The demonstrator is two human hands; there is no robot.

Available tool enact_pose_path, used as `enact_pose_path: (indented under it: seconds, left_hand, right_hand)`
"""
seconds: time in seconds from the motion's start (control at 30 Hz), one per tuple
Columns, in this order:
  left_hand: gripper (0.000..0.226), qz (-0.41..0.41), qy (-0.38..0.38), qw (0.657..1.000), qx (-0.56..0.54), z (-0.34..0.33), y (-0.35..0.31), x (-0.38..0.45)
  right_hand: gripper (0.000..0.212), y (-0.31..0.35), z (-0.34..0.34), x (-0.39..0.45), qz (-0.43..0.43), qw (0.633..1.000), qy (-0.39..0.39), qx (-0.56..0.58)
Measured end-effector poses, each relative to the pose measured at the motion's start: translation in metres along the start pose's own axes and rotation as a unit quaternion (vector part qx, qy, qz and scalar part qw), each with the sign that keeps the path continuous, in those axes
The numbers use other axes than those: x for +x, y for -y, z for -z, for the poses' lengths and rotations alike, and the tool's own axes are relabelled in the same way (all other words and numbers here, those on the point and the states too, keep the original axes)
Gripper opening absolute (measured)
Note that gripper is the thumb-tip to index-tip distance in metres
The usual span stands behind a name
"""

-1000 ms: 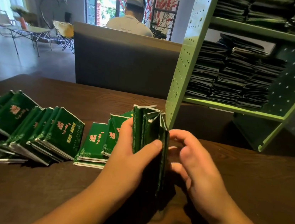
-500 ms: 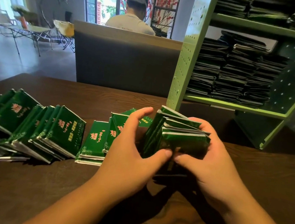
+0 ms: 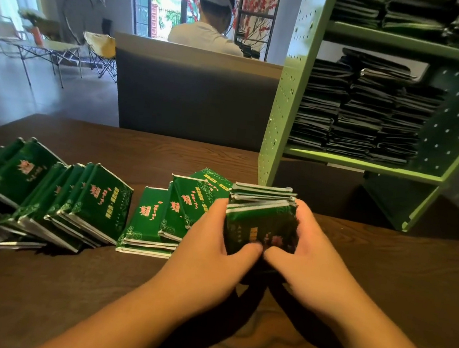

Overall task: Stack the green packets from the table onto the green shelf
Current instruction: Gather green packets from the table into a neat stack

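Note:
A bundle of several green packets (image 3: 260,221) is held between both my hands just above the dark wooden table (image 3: 383,279). My left hand (image 3: 213,247) grips its left side with the thumb across the front. On the right side my right hand (image 3: 308,255) grips it, its thumb meeting the left one. More green packets (image 3: 159,217) lie in a small pile just left of my hands, and a long slanted row of packets (image 3: 46,197) fills the table's left. The green shelf (image 3: 362,165) stands at the back right, its levels holding tall stacks of packets (image 3: 360,114).
A grey partition (image 3: 191,97) runs behind the table, and a person in a white shirt (image 3: 204,36) sits beyond it, facing away. Folding chairs and a small table (image 3: 50,47) stand at the far left. The shelf's green side panel (image 3: 288,88) rises just behind my hands.
The bundle stood on edge in my left hand; it has been turned flat and squared, and both hands now grip it, lifted slightly nearer the shelf.

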State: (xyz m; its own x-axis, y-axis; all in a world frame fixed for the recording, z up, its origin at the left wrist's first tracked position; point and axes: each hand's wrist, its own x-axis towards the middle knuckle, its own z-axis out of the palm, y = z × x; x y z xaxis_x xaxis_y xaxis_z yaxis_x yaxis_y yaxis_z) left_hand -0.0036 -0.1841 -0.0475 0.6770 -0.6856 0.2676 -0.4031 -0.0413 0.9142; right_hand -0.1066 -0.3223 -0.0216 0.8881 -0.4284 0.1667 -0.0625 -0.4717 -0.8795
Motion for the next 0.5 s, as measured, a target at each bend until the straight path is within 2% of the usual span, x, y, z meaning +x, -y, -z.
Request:
enact_pose_path:
  seconds: [0.1, 0.23, 0.4, 0.5]
  left_hand:
    - [0.035, -0.006, -0.036, 0.999, -0.035, 0.0, -0.005, 0.003]
    - [0.023, 0.03, -0.068, 0.989, -0.124, -0.007, -0.019, 0.005]
    - [0.016, 0.05, -0.077, 0.98, -0.176, -0.017, -0.054, 0.007]
    - [0.017, 0.09, -0.053, 0.97, -0.221, -0.018, -0.078, 0.015]
  right_hand:
    - [0.064, 0.006, 0.002, -0.001, 0.009, 0.998, -0.029, 0.051]
    - [0.068, 0.013, -0.008, -0.003, 0.02, 0.988, -0.071, 0.137]
    - [0.074, 0.029, -0.017, -0.01, 0.08, 0.981, -0.139, 0.108]
    - [0.055, 0.036, -0.001, -0.016, 0.136, 0.969, -0.206, 0.019]
